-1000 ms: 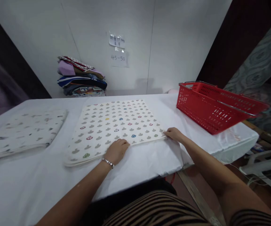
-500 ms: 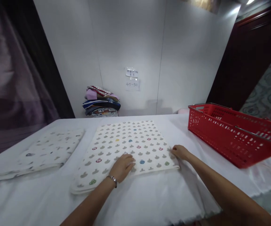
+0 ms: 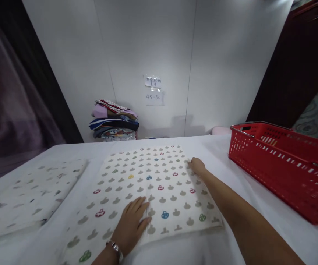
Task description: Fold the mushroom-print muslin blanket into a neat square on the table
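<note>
A folded white cloth [image 3: 150, 184] with rows of grey and coloured mouse-head prints lies flat on the white table [image 3: 219, 154]. My left hand [image 3: 133, 224], with a bracelet at the wrist, lies flat and open on the cloth's near part. My right hand [image 3: 197, 166] reaches along the cloth's right edge towards its far corner, fingers resting on the fabric. Neither hand holds anything.
A second folded printed cloth [image 3: 29, 197] lies at the left of the table. A red plastic basket [image 3: 286, 165] with metal handles stands at the right. A stack of folded fabrics [image 3: 115, 125] sits against the white wall under two paper notes [image 3: 153, 90].
My right hand has slid from the cloth's near right corner up along its right edge. My left hand stayed flat on the near part. The view has come closer to the table.
</note>
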### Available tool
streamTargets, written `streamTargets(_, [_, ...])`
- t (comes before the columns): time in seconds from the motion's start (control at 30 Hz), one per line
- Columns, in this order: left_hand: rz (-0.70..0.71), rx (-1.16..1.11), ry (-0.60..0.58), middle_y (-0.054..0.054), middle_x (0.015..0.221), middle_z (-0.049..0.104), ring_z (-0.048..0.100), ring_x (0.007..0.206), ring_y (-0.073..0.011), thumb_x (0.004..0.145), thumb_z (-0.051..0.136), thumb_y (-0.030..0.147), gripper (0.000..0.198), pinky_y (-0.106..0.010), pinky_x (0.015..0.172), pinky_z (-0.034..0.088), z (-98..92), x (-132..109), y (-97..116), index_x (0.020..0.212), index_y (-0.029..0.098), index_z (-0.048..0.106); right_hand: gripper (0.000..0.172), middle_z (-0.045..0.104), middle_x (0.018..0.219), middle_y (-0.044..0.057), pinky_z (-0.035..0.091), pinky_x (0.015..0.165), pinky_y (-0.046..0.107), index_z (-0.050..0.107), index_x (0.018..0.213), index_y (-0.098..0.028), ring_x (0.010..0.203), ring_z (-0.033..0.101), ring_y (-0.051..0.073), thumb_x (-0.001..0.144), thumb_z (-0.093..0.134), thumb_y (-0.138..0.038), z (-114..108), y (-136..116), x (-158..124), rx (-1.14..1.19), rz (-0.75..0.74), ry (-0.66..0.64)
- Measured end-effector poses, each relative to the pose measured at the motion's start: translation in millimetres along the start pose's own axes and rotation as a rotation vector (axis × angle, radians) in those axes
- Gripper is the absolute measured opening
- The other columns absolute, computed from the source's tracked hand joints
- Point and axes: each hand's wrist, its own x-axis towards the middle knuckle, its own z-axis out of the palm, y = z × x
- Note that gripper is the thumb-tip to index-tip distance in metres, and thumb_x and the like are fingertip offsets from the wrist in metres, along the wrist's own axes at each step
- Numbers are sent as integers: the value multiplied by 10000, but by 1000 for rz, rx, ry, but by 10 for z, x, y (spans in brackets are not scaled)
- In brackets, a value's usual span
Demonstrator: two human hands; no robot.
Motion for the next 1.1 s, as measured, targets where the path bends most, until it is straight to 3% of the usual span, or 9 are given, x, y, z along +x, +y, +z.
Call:
streamTargets(0.13, [-10, -12, -15, -10, 1329, 517, 464, 1239, -291, 823, 470, 399, 411, -481, 1024, 429, 21, -2, -20, 1209, 335, 595, 263, 642, 1037, 139, 427, 711, 256, 623, 949, -141, 965, 609, 216, 885, 486, -356, 59, -47, 52, -3, 20, 26])
streamTargets(0.3, [-11, -59, 22, 36, 1319, 521, 478, 1225, -294, 798, 495, 402, 432, -493, 1014, 441, 70, -26, -55, 1225, 426, 558, 288, 609, 1117, 141, 408, 763, 267, 583, 1016, -139, 1027, 572, 211, 942, 369, -318, 83, -23, 44, -10, 29, 97])
streamTargets(0.47, [-15, -84, 19, 69, 1334, 496, 478, 1225, -289, 795, 504, 407, 465, -491, 1015, 445, 67, -41, -60, 1256, 470, 506, 244, 638, 1037, 132, 411, 734, 282, 578, 974, -147, 964, 596, 224, 918, 428, -331, 66, -4, 68, -27, 31, 42])
streamTargets(0.57, [-9, -88, 23, 84, 1341, 480, 475, 1228, -287, 799, 508, 418, 483, -491, 1017, 447, 73, -49, -68, 1276, 486, 469, 303, 628, 1064, 153, 416, 738, 301, 564, 1005, -143, 970, 598, 244, 921, 410, -389, 42, -52, 104, -33, 27, 24])
streamTargets(0.9, [64, -36, 71, 128, 1363, 420, 499, 1201, -262, 791, 525, 419, 675, -476, 961, 512, 166, -86, -157, 1355, 557, 181, 330, 657, 989, 147, 431, 663, 285, 575, 983, -132, 870, 639, 230, 902, 423, -413, 58, -301, 417, -9, 131, -15])
streamTargets(1.0, [124, 33, 122, 98, 1347, 451, 529, 1173, -257, 778, 533, 423, 674, -456, 906, 549, 186, -91, -174, 1371, 527, 230, 317, 640, 1050, 140, 428, 721, 290, 552, 1025, -146, 976, 607, 233, 921, 387, -397, 110, -280, 425, -17, 109, 34])
streamTargets(1.1, [218, 169, 205, 53, 1311, 514, 559, 1143, -238, 783, 535, 411, 563, -400, 846, 581, 159, -87, -165, 1334, 430, 422, 354, 626, 1085, 155, 425, 765, 297, 531, 1067, -137, 1013, 592, 234, 928, 371, -421, 142, -263, 455, -24, 98, 54])
